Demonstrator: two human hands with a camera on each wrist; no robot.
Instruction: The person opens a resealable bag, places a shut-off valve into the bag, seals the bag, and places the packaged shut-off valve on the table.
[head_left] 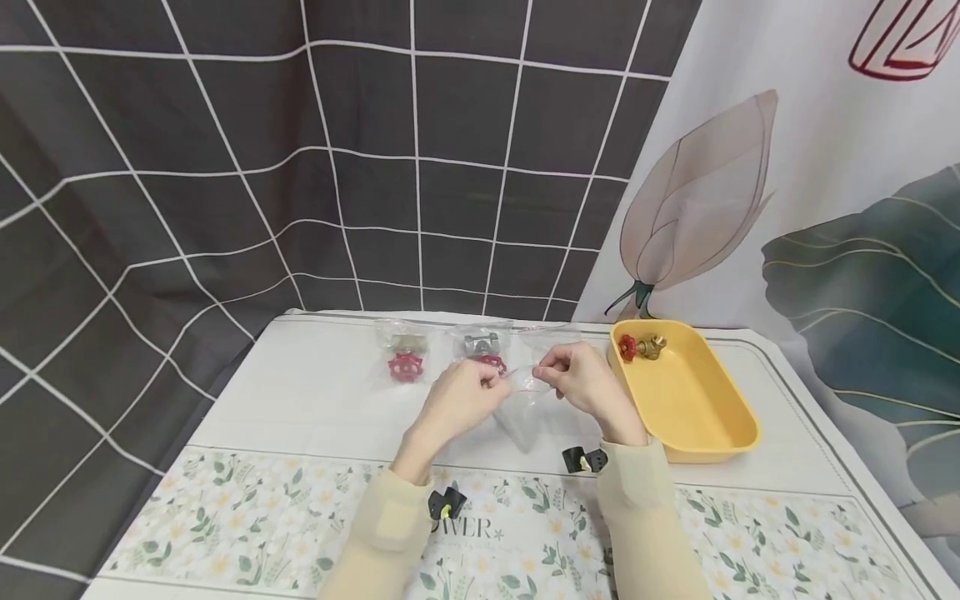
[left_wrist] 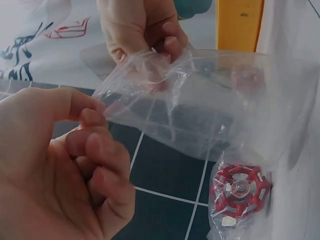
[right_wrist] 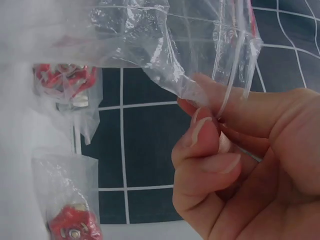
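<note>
A clear zip bag hangs between both hands over the table, its mouth uppermost. One side of its top edge is pinched between thumb and fingers of my left hand. The other side is gripped by my right hand, with film stretched from the fingertips. Behind the hands lie two bagged valves with red handwheels: one at the left, the other partly covered by the left hand. In the left wrist view, a red handwheel shows hazily through the film; whether it is inside cannot be told.
A yellow tray stands right of the right hand. A brass valve with red handwheel lies unbagged at its far end. Another clear plastic bag lies behind the right hand. A dark grid curtain hangs behind the table.
</note>
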